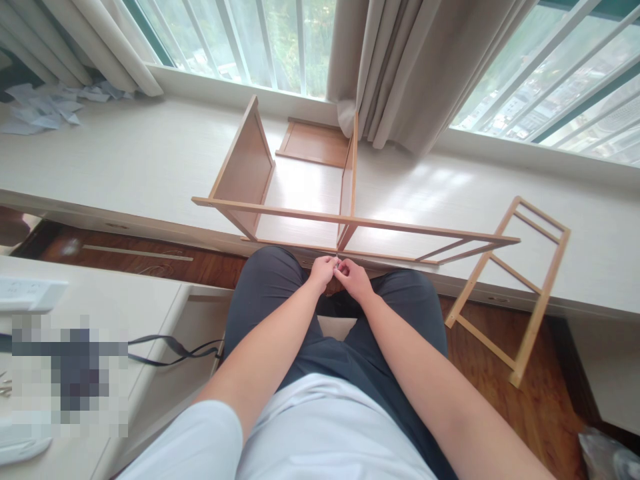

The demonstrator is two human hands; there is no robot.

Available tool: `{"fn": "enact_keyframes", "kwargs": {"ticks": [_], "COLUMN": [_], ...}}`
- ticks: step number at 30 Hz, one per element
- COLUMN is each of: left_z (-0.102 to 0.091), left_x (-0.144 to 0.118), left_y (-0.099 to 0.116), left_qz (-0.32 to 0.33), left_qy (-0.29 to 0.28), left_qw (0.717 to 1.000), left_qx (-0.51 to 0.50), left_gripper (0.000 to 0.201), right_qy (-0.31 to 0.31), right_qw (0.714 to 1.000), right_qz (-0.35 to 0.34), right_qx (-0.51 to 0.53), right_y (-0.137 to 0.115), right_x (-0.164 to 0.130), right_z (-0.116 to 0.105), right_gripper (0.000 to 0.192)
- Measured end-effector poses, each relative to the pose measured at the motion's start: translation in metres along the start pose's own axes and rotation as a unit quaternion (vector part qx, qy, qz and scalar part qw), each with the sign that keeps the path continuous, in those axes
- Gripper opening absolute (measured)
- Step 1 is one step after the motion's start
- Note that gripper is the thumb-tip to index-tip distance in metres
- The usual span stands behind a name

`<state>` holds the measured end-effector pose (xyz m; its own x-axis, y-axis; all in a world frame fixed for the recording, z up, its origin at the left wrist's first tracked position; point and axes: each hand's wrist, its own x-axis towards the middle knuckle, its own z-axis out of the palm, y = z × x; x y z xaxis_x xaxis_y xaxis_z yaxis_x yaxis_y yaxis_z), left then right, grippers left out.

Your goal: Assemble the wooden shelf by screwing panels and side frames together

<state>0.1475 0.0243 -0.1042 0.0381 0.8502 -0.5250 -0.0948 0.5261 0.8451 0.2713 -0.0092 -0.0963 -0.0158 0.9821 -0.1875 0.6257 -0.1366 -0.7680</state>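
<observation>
Two hands pinch a tiny thing above the knees.

The left hand point(323, 270) and right hand point(354, 279) are pressed close, fingertips meeting on a small pale bit point(337, 262) too tiny to tell what it is. Just past them, at 12 o'clock, a half-built wooden shelf point(300, 193) lies on the white ledge point(125, 160). A wooden side frame point(525, 287) leans on the ledge at 3 o'clock. A black cable point(170, 347) sits at 9 o'clock. Curtains point(400, 67) hang by the window.
</observation>
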Motion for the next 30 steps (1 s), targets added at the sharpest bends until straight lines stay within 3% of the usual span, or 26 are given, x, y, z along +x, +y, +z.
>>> {"fn": "enact_keyframes", "kwargs": {"ticks": [17,30], "left_z": [0.0002,-0.0007], "left_x": [-0.0044,-0.0026], "left_y": [0.0078,0.0061], "left_qz": [-0.017,-0.007], "left_qy": [0.001,0.005], "left_qw": [1.0,1.0], "left_qx": [0.0,0.014], "left_gripper": [0.02,0.022], "right_qy": [0.021,0.002], "right_qw": [1.0,0.999], "right_qz": [-0.006,0.014], "right_qx": [0.019,0.029], "right_y": [0.004,0.0072], "right_x": [0.0012,0.0024], "right_z": [0.0011,0.0015], "right_gripper": [0.022,0.019]}}
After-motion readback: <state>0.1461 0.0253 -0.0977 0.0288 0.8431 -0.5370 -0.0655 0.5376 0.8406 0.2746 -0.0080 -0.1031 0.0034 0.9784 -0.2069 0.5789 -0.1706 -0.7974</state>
